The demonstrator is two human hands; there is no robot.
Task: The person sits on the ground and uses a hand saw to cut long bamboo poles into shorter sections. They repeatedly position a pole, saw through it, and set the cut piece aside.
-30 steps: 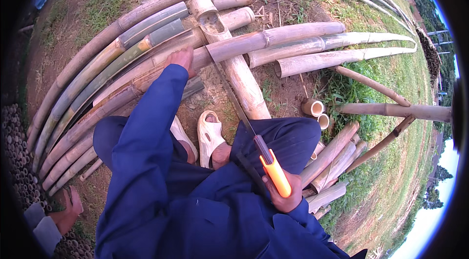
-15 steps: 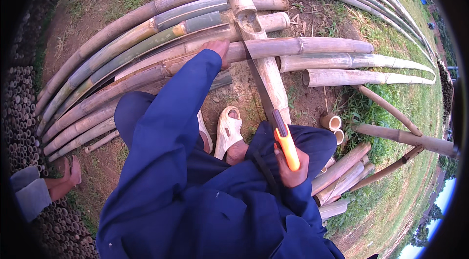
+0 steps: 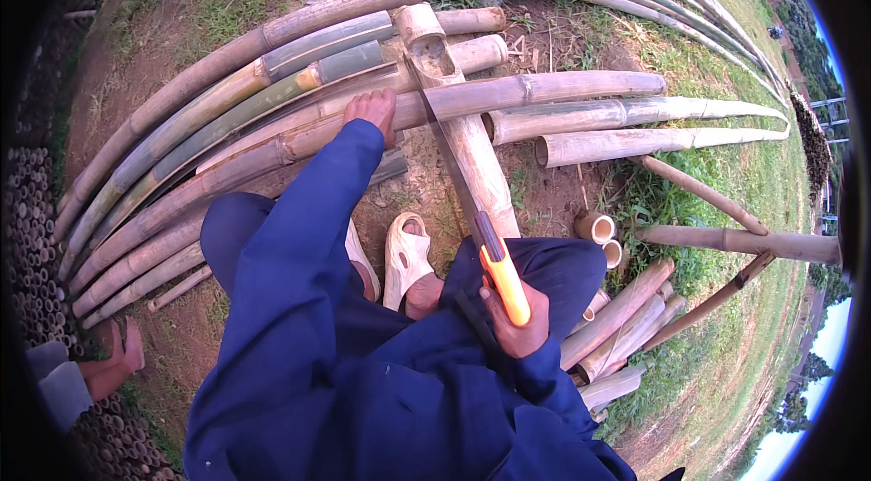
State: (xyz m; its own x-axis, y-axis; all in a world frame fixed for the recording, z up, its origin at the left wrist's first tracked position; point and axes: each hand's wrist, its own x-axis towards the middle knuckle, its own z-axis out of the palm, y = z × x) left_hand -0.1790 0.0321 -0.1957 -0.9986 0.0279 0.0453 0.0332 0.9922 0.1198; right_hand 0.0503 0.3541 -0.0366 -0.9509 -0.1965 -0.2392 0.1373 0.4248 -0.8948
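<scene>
My left hand (image 3: 373, 107) rests on a long bamboo pole (image 3: 544, 88) that lies across a thick bamboo log (image 3: 463, 132). My right hand (image 3: 513, 322) grips the orange handle of a long-bladed knife (image 3: 490, 254). The dark blade points up and away toward the pole, its tip close to my left hand. Both arms are in blue sleeves, and I sit or squat with blue trousers around my knees. A pale sandal (image 3: 406, 256) covers my foot on the bare earth beside the log.
Several long bamboo poles (image 3: 218, 118) curve across the ground at the left and top. Short cut bamboo pieces (image 3: 626, 322) lie at the right by a bamboo frame (image 3: 735, 240). Another person's bare foot (image 3: 118, 358) shows at lower left, beside stacked bamboo ends (image 3: 36, 218).
The view has shifted, so the poles sit further right in the picture. My right hand with the knife has stayed by my knee, the blade still aimed at the pole.
</scene>
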